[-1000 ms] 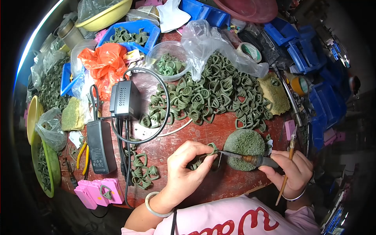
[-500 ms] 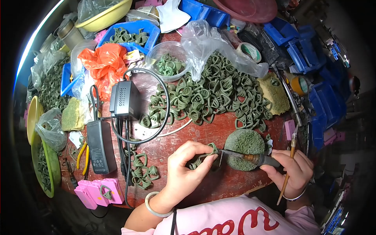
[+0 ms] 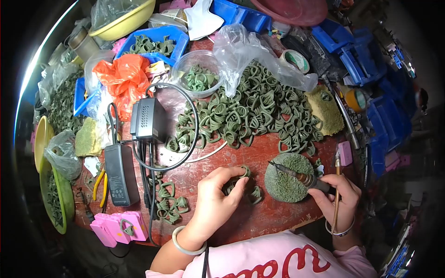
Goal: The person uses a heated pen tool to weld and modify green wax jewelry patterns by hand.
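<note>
My left hand (image 3: 218,192) pinches a small green ring (image 3: 245,171) between thumb and forefinger, above a few more green rings (image 3: 255,194) on the red table. In my right hand (image 3: 340,197) is a dark-handled soldering-type tool (image 3: 303,178), its thin tip pointing up and left over a round, green, grainy pad (image 3: 289,185). A slim brush (image 3: 337,199) is also held between the fingers of that hand, bristle end up. The tool tip and the held ring are apart. A large heap of green rings (image 3: 250,111) lies beyond both hands.
Left of my hands are a black power adapter (image 3: 121,176), a cabled black box (image 3: 148,118) and pink blocks (image 3: 118,228). Farther back are a blue bin (image 3: 178,34), a clear bowl (image 3: 197,90) and an orange bag (image 3: 123,76). Blue trays (image 3: 389,120) stand at the right.
The tool tip has moved away from the ring, up over the round pad. My left hand has shifted slightly left with the ring. The brush has turned more upright.
</note>
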A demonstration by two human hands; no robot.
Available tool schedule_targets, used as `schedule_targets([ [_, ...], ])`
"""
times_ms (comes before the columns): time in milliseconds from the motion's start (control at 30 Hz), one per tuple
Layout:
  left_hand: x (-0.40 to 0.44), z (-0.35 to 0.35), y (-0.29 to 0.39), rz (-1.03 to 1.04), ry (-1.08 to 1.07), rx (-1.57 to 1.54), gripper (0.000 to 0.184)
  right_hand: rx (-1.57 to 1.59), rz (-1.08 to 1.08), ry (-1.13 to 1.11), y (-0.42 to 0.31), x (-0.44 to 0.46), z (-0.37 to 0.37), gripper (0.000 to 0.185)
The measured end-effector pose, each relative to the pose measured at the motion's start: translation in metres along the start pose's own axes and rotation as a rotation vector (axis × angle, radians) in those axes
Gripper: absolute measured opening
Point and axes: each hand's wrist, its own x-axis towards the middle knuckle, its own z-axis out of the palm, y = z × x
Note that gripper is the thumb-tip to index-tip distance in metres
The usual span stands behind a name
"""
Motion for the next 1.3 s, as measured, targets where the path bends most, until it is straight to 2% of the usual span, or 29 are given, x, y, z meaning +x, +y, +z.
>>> schedule_targets([
  [33,0.001,-0.001,0.004,0.035,-0.011,0.114,0.017,0.001,0.001,0.003,0.0,0.0,0.0,0.033],
  [267,0.003,-0.01,0.013,-0.004,0.012,0.229,0.021,0.022,0.024,0.022,0.004,-0.007,0.004,0.033],
  [367,0.004,-0.015,0.013,0.07,0.054,0.289,0.03,0.028,0.038,0.025,0.003,-0.008,0.005,0.033],
  [467,0.004,-0.018,0.018,0.043,0.097,0.318,0.031,0.032,0.04,0.027,0.003,-0.008,0.005,0.032],
  [533,0.005,-0.021,0.02,0.095,0.133,0.364,0.024,0.033,0.038,0.033,0.004,-0.009,0.006,0.032],
  [600,0.003,-0.025,0.022,0.161,0.055,0.242,0.016,0.057,0.018,0.074,0.005,-0.009,0.009,0.028],
  [633,0.002,-0.022,0.024,0.148,-0.03,0.11,0.011,0.056,0.02,0.077,0.004,-0.01,0.009,0.028],
  [667,-0.001,-0.022,0.023,0.147,-0.157,0.104,0.014,0.063,0.048,0.059,0.003,-0.01,0.01,0.03],
  [767,-0.011,-0.006,0.026,0.109,-0.214,0.345,0.02,0.104,0.08,0.042,0.001,-0.011,0.014,0.031],
  [867,-0.014,0.0,0.021,0.152,-0.273,0.326,0.016,0.169,0.103,0.034,-0.002,-0.011,0.017,0.029],
  [900,-0.014,0.0,0.021,0.149,-0.27,0.328,0.016,0.228,0.188,-0.029,-0.002,-0.012,0.017,0.029],
  [933,-0.014,0.0,0.021,0.144,-0.276,0.279,0.016,0.287,0.272,-0.092,-0.002,-0.011,0.017,0.029],
  [967,-0.013,-0.001,0.022,0.14,-0.282,0.23,0.016,0.29,0.267,-0.092,-0.002,-0.01,0.02,0.029],
  [1000,-0.011,-0.001,0.02,0.143,-0.279,0.232,0.016,0.488,0.312,-0.053,-0.001,-0.009,0.023,0.031],
  [1033,-0.008,-0.001,0.017,0.137,-0.261,0.038,0.015,0.684,0.355,-0.01,-0.001,-0.007,0.025,0.033],
  [1100,-0.006,-0.003,0.018,0.065,-0.218,-0.276,0.016,0.756,0.308,-0.03,-0.008,0.001,0.016,0.036],
  [1200,-0.007,-0.002,0.021,-0.033,-0.172,-0.447,0.015,0.806,0.225,-0.114,0.001,-0.005,0.01,0.038],
  [1233,-0.008,-0.006,0.03,-0.153,-0.194,-0.49,0.014,0.957,0.327,-0.169,-0.002,-0.007,0.006,0.038],
  [1267,-0.009,-0.005,0.028,-0.153,-0.19,-0.491,0.014,1.106,0.431,-0.225,-0.006,-0.008,0.002,0.039],
  [1300,-0.009,-0.004,0.024,-0.072,-0.164,-0.445,0.014,1.099,0.412,-0.291,-0.008,-0.004,-0.002,0.036],
])
